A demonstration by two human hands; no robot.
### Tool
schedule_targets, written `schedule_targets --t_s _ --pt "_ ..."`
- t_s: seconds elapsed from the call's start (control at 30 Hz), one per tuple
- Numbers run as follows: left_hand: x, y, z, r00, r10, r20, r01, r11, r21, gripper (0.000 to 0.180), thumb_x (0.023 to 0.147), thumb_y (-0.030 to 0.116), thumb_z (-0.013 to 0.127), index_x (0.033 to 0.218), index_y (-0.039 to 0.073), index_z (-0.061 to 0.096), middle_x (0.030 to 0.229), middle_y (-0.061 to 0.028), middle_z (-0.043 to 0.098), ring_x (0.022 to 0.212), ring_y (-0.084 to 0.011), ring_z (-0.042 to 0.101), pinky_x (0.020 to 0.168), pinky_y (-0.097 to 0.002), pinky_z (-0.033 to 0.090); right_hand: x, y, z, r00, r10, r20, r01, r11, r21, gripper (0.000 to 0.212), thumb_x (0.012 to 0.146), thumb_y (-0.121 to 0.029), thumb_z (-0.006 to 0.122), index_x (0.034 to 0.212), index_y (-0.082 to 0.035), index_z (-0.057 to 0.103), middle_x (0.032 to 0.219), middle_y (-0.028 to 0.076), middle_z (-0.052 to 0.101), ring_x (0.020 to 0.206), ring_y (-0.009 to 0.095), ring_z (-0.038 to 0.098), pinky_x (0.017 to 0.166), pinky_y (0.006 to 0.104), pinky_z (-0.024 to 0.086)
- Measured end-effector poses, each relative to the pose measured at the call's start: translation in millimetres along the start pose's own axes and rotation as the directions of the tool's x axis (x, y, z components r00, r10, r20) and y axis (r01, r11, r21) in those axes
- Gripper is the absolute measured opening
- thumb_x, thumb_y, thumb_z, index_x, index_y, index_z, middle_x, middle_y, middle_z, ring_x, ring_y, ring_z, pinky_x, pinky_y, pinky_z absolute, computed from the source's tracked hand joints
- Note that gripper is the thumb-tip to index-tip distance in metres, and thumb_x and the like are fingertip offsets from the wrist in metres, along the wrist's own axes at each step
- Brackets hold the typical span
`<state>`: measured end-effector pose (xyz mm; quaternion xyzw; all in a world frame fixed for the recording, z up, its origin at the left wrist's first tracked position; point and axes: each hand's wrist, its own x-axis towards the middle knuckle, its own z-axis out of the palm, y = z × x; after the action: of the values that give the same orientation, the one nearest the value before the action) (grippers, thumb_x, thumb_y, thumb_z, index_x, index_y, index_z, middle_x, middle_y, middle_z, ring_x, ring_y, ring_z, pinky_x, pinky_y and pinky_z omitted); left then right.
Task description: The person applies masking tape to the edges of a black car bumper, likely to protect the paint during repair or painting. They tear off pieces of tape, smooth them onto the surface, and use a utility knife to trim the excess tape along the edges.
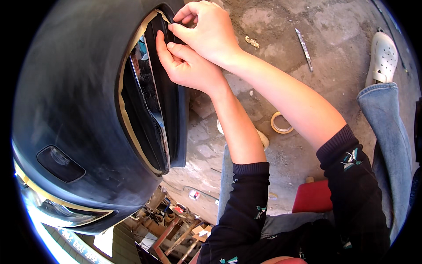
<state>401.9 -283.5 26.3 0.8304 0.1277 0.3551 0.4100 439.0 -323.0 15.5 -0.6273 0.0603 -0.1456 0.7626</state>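
A dark car bumper [74, 88] fills the left of the view, with a black grille opening [151, 101] edged in tan masking tape [124, 119]. My left hand [189, 66] lies flat against the upper right edge of the opening, fingers pressed on the black trim. My right hand [206, 28] is just above it, fingertips pinching the end of the tape strip at the top corner of the opening. Both forearms come up from dark sleeves at the lower right.
A roll of masking tape [281, 123] lies on the concrete floor [334, 66]. A thin metal strip [304, 48] rests farther off. My white clog [383, 57] and jeans leg are at the right. A red seat [313, 196] is under me.
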Motion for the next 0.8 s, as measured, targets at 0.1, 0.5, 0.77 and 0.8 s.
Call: schedule_targets --t_s 0.1,0.5,0.77,0.8 --pt "0 -2 -1 1.0 0.006 -0.001 -0.006 1.0 0.018 0.032 0.101 0.007 0.042 0.124 -0.006 0.06 0.11 -0.0168 0.069 0.092 -0.0199 0.068 0.078 -0.0308 0.054 3 0 3 0.998 -0.058 -0.03 0.057 0.998 -0.029 0.013 0.079 -0.01 0.069 0.088 -0.001 0.069 0.086 0.015 0.066 0.085 0.031 0.062 0.077 0.041 0.05" --pt "-2 -20 -11 0.999 -0.038 0.033 0.044 0.982 -0.181 0.032 0.102 0.009 0.042 0.123 -0.007 0.06 0.106 -0.0155 0.069 0.085 -0.0158 0.066 0.072 -0.0277 0.053 -8 -23 -1 0.97 -0.242 0.027 0.243 0.969 -0.048 0.026 0.084 -0.002 0.056 0.107 0.007 0.064 0.101 0.021 0.062 0.097 0.037 0.056 0.085 0.0423 0.049" --pt "-8 -19 -5 0.994 -0.044 0.101 0.066 0.973 -0.221 0.031 0.101 0.01 0.045 0.124 -0.006 0.058 0.109 -0.0156 0.067 0.092 -0.017 0.065 0.078 -0.0273 0.052 -43 -6 31 0.96 -0.28 0.011 0.28 0.955 -0.098 0.025 0.083 0.0 0.056 0.106 0.006 0.062 0.098 0.023 0.06 0.094 0.038 0.056 0.083 0.0436 0.048" --pt "-8 -20 -8 0.994 -0.046 0.102 0.067 0.974 -0.217 0.031 0.101 0.01 0.046 0.124 -0.006 0.057 0.109 -0.0156 0.067 0.093 -0.0171 0.065 0.079 -0.0273 0.052 -37 -4 28 0.966 -0.254 0.047 0.258 0.961 -0.097 0.028 0.084 -0.003 0.055 0.11 0.004 0.064 0.103 0.021 0.061 0.098 0.036 0.057 0.085 0.0414 0.049"
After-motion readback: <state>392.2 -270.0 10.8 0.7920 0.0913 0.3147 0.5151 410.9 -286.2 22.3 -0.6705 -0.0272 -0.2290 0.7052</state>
